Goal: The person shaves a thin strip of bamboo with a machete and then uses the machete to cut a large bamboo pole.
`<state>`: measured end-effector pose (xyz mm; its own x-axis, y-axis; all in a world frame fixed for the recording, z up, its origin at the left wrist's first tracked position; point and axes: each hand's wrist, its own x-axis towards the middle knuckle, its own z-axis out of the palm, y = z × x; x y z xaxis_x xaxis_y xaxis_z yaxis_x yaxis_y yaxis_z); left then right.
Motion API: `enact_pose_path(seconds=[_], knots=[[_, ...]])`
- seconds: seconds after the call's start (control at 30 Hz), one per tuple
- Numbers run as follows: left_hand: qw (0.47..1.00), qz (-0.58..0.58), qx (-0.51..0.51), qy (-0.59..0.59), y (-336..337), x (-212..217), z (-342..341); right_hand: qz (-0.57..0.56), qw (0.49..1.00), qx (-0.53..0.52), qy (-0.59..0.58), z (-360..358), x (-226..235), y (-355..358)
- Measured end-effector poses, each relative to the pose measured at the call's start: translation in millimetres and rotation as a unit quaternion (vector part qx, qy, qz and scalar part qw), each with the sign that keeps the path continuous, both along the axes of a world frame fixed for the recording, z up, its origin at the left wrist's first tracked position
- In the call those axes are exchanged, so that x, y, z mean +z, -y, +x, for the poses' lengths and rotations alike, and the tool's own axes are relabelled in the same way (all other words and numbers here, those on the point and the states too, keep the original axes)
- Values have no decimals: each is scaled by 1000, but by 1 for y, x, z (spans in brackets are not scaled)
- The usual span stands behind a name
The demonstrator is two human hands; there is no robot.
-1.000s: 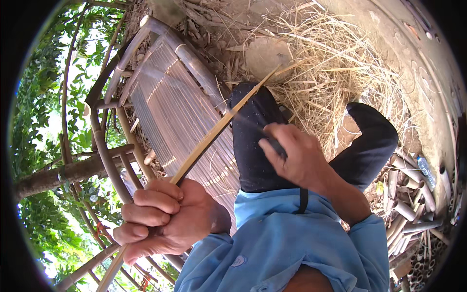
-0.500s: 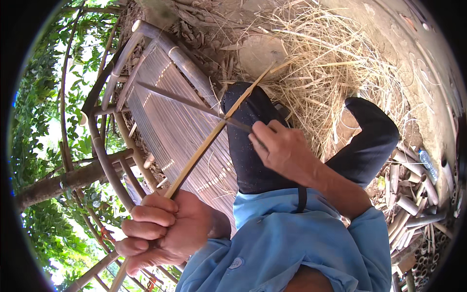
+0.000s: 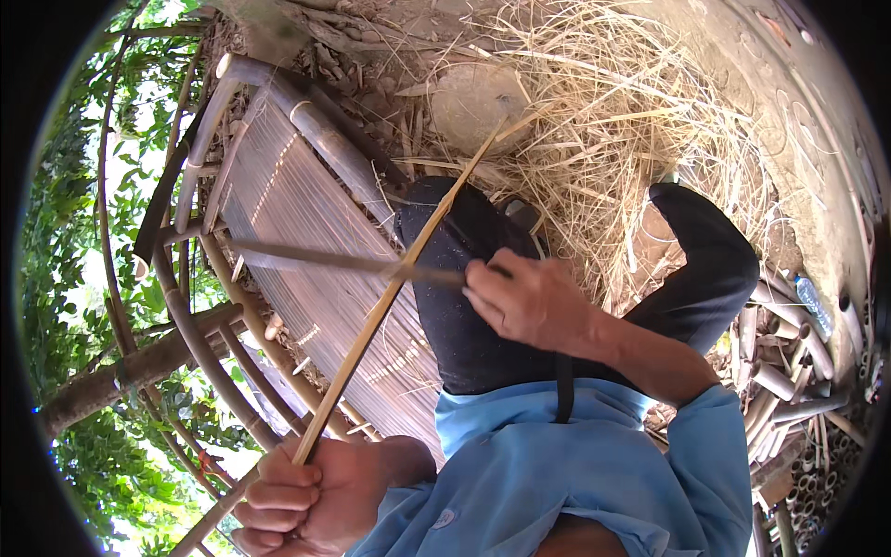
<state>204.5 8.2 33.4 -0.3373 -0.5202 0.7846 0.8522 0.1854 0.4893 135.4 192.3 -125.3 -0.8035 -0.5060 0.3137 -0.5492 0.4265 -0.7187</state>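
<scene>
Bamboo strip [image 3: 350, 360], long, narrow and pale, held aslant above the near part of the slatted bench [image 3: 292, 190], passing over the bench's right edge beside the knee; its frayed far end lies in line with a flat stone [image 3: 464, 110] beyond. The left hand [image 3: 316, 497], near the bench's lower left corner, is clenched around the strip's near end, fingers folded against the palm. The right hand [image 3: 538, 302], above the thigh, has its fingers curled around the handle end of a long knife [image 3: 320, 257]; the handle itself is mostly hidden. The blade, blurred, meets the strip crosswise and reaches toward the bench's left edge. Beneath the hands are dark trousers [image 3: 473, 339] and a blue shirt [image 3: 548, 464]. Beyond the right foot spreads loose straw [image 3: 640, 111]; to the right lie cut bamboo pieces [image 3: 775, 379] and a clear plastic bottle [image 3: 812, 304]. Green foliage [image 3: 79, 278] borders the left side.
</scene>
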Motion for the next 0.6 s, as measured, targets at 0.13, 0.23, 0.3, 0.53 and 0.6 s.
enact_pose_path(seconds=[0.13, 0.23, 0.3, 0.53, 0.6], knots=[[1000, 4, -11, 7, -2, 2, -4, 12, 994, -106, 14, -33, -63, -2], [998, 34, -51, -8, 5, -2, -2, -9, 999, -42, -6, -20, -44, 0], [1000, 14, -2, 2, 5, 1, -1, -40, 999, 3, -2, -3, -24, 5], [981, 44, 187, -9, -13, 4, -21, 5, 999, -52, -17, -42, -86, -13], [983, 41, 177, -24, -12, 6, -23, 30, 998, -47, 12, -48, -106, -14]])
